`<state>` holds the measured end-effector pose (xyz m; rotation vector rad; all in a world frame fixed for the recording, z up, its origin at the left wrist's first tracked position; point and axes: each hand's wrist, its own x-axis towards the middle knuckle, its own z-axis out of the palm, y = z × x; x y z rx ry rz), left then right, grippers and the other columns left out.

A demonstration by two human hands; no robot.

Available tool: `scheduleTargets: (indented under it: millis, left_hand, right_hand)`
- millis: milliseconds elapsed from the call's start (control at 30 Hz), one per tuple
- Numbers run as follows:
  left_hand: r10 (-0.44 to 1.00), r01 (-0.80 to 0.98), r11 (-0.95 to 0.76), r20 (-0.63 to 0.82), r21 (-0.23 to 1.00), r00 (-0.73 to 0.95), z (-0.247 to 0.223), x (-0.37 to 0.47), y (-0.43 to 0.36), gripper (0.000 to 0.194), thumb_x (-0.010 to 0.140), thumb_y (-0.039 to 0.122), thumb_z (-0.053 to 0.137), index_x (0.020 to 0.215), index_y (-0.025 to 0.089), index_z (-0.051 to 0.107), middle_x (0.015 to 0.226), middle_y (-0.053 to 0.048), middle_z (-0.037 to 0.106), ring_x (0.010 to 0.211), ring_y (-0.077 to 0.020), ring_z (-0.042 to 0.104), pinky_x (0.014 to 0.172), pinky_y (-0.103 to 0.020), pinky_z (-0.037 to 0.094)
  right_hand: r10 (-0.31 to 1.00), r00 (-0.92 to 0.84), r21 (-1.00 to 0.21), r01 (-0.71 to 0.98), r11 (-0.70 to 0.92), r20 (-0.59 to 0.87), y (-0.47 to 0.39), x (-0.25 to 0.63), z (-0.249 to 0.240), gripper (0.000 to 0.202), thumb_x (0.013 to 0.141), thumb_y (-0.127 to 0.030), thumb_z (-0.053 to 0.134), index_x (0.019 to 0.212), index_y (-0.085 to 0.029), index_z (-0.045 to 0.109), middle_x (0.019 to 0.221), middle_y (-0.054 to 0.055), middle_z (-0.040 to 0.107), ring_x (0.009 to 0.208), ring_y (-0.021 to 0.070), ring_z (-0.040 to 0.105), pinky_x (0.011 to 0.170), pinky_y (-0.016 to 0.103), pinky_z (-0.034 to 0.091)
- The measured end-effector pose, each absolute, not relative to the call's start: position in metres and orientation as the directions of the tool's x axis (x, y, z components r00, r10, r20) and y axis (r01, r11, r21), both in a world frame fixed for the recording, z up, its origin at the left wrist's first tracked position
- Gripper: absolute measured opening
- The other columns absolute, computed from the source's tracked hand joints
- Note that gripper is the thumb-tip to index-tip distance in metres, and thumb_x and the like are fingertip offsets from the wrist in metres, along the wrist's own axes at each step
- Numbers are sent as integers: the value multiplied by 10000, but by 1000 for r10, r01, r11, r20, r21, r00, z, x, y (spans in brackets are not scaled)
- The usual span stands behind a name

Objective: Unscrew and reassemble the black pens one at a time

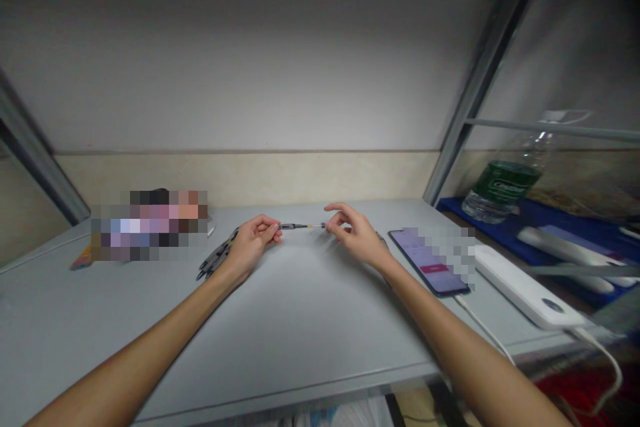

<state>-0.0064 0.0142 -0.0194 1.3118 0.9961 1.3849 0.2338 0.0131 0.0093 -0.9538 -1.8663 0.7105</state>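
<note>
Above the desk, a slim pen spans the gap between my two hands, lying about level. Its left part is dark grey; towards the right it turns thin and pale with a yellowish spot. My left hand pinches the dark end between thumb and fingers. At the other end, my right hand closes thumb and fingertip on the thin tip, its other fingers curled loosely above. Beside and partly behind my left hand lies a bundle of dark grey pens. Something small behind my right wrist is mostly hidden.
A phone with a lit screen and cable lies right of my right hand, beside a white power strip or power bank. A water bottle stands on a blue surface beyond the metal frame. Blurred-out items sit at the back left.
</note>
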Motion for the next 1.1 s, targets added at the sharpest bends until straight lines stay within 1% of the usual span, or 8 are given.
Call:
scheduleTargets:
  millis: [167, 400, 500, 633, 733, 867, 933, 1100]
  left_hand:
    - [973, -100, -221, 226, 970, 50, -19, -5, 13, 283, 671, 371, 714, 779, 132, 608, 669, -17, 639, 609, -95, 584, 649, -218, 457]
    - [976, -109, -207, 213, 972, 50, -21, -7, 15, 275, 676, 360, 711, 794, 138, 601, 676, -9, 634, 611, -92, 582, 666, -225, 463]
    - [977, -106, -199, 205, 974, 54, -21, -7, 15, 277, 673, 360, 714, 791, 137, 601, 674, -14, 636, 616, -95, 583, 660, -223, 461]
    - [977, -103, -201, 207, 974, 52, -19, -6, 13, 286, 666, 368, 718, 790, 136, 605, 673, -17, 637, 616, -99, 583, 660, -226, 462]
    - [977, -110, -202, 208, 973, 48, -18, -5, 12, 280, 667, 366, 716, 787, 139, 604, 679, -13, 636, 618, -97, 583, 674, -230, 465]
    - [976, -104, -210, 215, 972, 43, -20, -7, 14, 264, 687, 356, 700, 790, 136, 598, 681, -9, 630, 620, -94, 583, 676, -228, 465]
    - [977, -103, -205, 210, 973, 45, -20, -7, 14, 268, 685, 357, 701, 790, 135, 596, 675, -9, 629, 613, -94, 582, 669, -228, 466]
    - [979, -118, -190, 197, 975, 51, -21, -7, 14, 295, 665, 380, 716, 776, 136, 594, 651, -11, 632, 604, -96, 582, 665, -228, 467]
  right_hand:
    - [860, -346, -837, 271, 474, 375, 13, 232, 11, 294, 890, -374, 427, 1088, -183, 532, 582, -21, 568, 526, 110, 511, 541, 227, 429]
    - [860, -359, -842, 270, 468, 362, 16, 237, 10, 329, 746, -359, 640, 1022, -191, 577, 821, 39, 626, 746, 156, 586, 534, 213, 455]
    - [861, -395, -820, 339, 461, 320, 16, 237, 9, 260, 830, -397, 535, 866, -156, 627, 722, 39, 641, 626, 130, 567, 553, 227, 437]
    - [880, -399, -794, 433, 428, 257, 15, 236, 9, 481, 897, -487, 380, 696, -130, 634, 523, 20, 581, 482, 106, 496, 515, 225, 384]
    - [897, -375, -833, 400, 383, 233, 15, 235, 10, 494, 888, -525, 367, 773, -127, 637, 556, 25, 592, 479, 110, 502, 481, 221, 386]
    - [878, -350, -848, 301, 436, 328, 17, 237, 9, 418, 775, -448, 601, 1091, -178, 554, 715, 12, 619, 571, 122, 552, 463, 202, 403]
    - [863, -376, -836, 301, 459, 338, 17, 238, 8, 395, 743, -387, 646, 1072, -186, 558, 731, 10, 619, 581, 120, 551, 477, 201, 411]
    - [872, -412, -815, 388, 431, 265, 15, 236, 9, 245, 826, -382, 531, 847, -151, 611, 617, 13, 609, 534, 112, 524, 497, 211, 388]
